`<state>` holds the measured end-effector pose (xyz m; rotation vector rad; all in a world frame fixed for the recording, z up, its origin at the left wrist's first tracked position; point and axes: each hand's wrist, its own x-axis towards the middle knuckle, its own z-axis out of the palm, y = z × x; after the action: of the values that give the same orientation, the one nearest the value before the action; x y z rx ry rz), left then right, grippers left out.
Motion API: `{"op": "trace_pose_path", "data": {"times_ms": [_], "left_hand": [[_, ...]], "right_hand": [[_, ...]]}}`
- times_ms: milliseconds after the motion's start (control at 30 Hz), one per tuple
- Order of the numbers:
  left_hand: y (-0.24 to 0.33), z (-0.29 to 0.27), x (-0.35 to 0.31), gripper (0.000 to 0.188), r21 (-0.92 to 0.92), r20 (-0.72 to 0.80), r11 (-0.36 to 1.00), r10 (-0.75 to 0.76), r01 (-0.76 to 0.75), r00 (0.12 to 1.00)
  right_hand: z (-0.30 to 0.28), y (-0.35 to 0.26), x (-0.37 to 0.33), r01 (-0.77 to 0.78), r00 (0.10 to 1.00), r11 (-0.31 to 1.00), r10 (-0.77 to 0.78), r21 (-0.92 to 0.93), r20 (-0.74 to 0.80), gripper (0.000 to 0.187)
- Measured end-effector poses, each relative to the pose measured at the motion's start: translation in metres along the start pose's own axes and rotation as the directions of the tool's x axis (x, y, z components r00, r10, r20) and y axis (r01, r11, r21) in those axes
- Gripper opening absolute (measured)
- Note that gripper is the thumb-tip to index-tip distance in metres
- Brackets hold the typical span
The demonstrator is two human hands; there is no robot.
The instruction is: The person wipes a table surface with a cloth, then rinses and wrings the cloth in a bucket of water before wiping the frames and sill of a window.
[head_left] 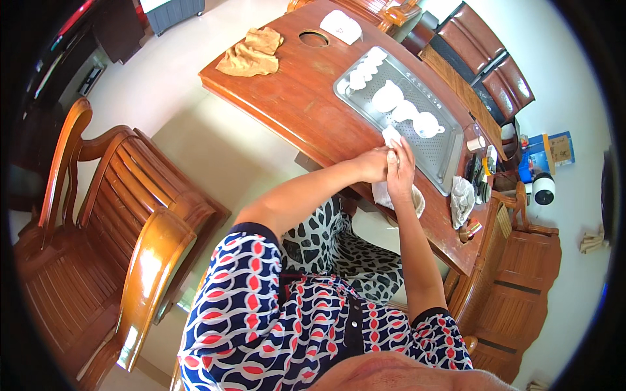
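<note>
My two hands meet over the near edge of the wooden table, beside the metal tray. Curled fingers close my left hand [373, 165] on what looks like a white cloth [382, 194], part of which hangs below. Against it presses my right hand [402, 168], its fingers bent over the same bundle. A small white piece [391, 134] sticks out past the fingertips; I cannot tell whether it is cloth or a cup. On the perforated grey tray [427, 159] stand a white teapot [427, 124], rounded white vessels [388, 96] and several small white cups [366, 70].
A brown cloth [253, 53] and a white cloth [341, 26] lie on the table [293, 85], near a round hole [314, 39]. At right are a paper cup [477, 143], a crumpled white bag [462, 203] and dark small items. A wooden armchair [124, 195] stands left.
</note>
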<state>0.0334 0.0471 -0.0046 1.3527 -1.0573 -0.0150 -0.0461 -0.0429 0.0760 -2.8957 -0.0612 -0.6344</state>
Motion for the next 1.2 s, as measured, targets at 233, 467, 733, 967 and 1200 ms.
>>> {"op": "trace_pose_path", "data": {"times_ms": [233,467,733,967,1200], "left_hand": [[-0.089,-0.176,-0.062,0.034,0.577,-0.536,0.71,-0.044,0.404,0.843],[-0.145,-0.298,-0.093,0.074,0.567,-0.682,0.115,-0.489,0.815,0.544],[-0.096,-0.22,-0.063,0.053,0.761,-0.467,0.312,-0.344,0.568,0.815],[-0.03,-0.144,-0.07,0.067,0.753,-0.27,0.509,-0.338,0.416,0.902],[-0.068,-0.169,-0.032,0.061,0.746,-0.351,0.458,-0.346,0.483,0.87]], "right_hand": [[-0.023,0.033,-0.036,0.092,0.956,0.953,-0.003,-0.288,0.295,0.045],[-0.024,0.015,-0.027,0.068,0.978,0.939,0.005,-0.338,0.211,0.043],[-0.022,0.019,-0.015,0.098,0.986,0.945,-0.049,-0.312,0.162,0.041],[-0.016,0.037,-0.023,0.083,0.99,0.934,-0.035,-0.349,0.14,0.042],[-0.008,0.032,-0.02,0.087,0.989,0.933,-0.038,-0.35,0.145,0.041]]}}
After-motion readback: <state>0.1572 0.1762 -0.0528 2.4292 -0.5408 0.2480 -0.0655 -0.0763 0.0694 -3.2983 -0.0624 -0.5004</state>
